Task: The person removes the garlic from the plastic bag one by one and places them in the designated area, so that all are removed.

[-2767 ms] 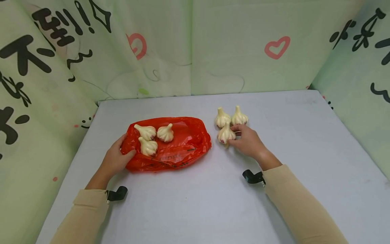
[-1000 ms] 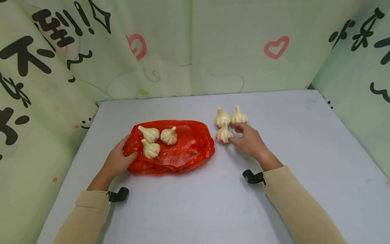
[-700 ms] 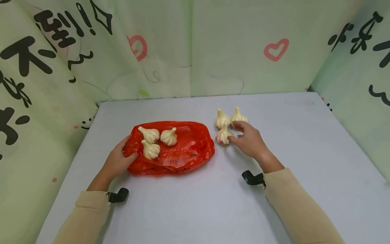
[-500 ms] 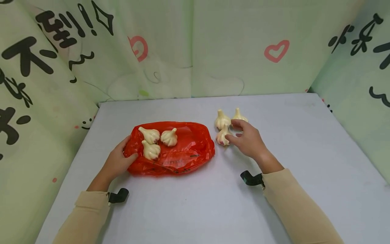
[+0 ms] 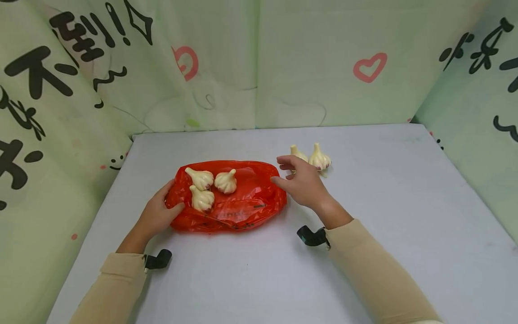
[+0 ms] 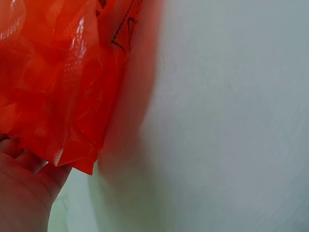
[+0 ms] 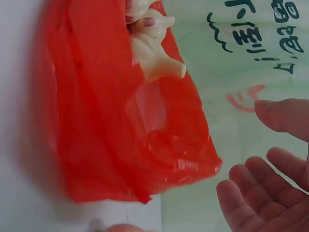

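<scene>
My left hand (image 5: 155,213) grips the left edge of a red plastic bag (image 5: 243,209), thumb at the front rim and fingers at the side. The bag lies with its mouth turned up. Three garlic bulbs (image 5: 225,182) lie inside, toward its left end. My right hand (image 5: 305,182) hovers at the bag's right end with thumb and fingers spread and nothing between them, as the right wrist view also shows. Behind that hand, two more garlic bulbs (image 5: 319,158) show on the table, the left one partly covered. The front bulb of that group is hidden.
The white table (image 5: 251,283) reaches back to a pale green printed curtain (image 5: 307,67), which also hangs at both sides. Black wrist cameras (image 5: 312,236) stick out from the beige cuffs.
My right hand has let go of the front garlic bulb in the right group and moved left toward the bag. The bag was shifted slightly right earlier; my left hand keeps its grip.
</scene>
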`<state>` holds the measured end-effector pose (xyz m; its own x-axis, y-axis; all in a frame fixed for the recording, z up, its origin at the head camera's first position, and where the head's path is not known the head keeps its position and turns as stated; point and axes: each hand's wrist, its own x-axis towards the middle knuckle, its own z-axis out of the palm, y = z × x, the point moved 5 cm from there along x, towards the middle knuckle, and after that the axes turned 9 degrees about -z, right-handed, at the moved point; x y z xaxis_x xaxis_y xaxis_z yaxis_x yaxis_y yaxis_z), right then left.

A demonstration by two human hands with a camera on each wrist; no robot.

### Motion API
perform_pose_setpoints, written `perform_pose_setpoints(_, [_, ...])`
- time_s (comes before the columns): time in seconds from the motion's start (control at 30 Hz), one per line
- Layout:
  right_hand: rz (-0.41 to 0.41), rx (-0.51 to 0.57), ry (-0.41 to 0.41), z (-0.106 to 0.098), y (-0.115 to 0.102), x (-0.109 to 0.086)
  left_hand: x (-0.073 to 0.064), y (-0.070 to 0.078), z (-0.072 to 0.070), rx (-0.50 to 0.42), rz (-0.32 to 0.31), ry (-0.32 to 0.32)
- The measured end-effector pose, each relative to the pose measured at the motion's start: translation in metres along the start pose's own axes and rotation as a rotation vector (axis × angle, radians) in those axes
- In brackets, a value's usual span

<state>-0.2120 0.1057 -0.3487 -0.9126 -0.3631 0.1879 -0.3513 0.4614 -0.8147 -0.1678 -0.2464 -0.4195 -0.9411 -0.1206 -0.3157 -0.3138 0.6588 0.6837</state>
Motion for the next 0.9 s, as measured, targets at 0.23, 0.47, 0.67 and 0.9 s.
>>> perform_pose_setpoints(0.23, [-0.015,-0.043,-0.109,0.034,-0.016,0.017,-0.001,0.002,-0.001,0.005,-0.007,0.001])
perform_pose_setpoints(0.47, [-0.037,-0.075,-0.224,0.066,-0.023,0.035,-0.002,0.003,-0.002,0.012,-0.008,0.003])
perform_pose_setpoints(0.67, [-0.039,-0.111,-0.281,0.084,-0.023,0.045,-0.001,0.005,-0.001,0.017,-0.011,0.001])
perform_pose_setpoints(0.9, [-0.008,-0.140,-0.302,0.092,-0.018,0.054,-0.001,0.003,-0.002,0.024,-0.007,0.002])
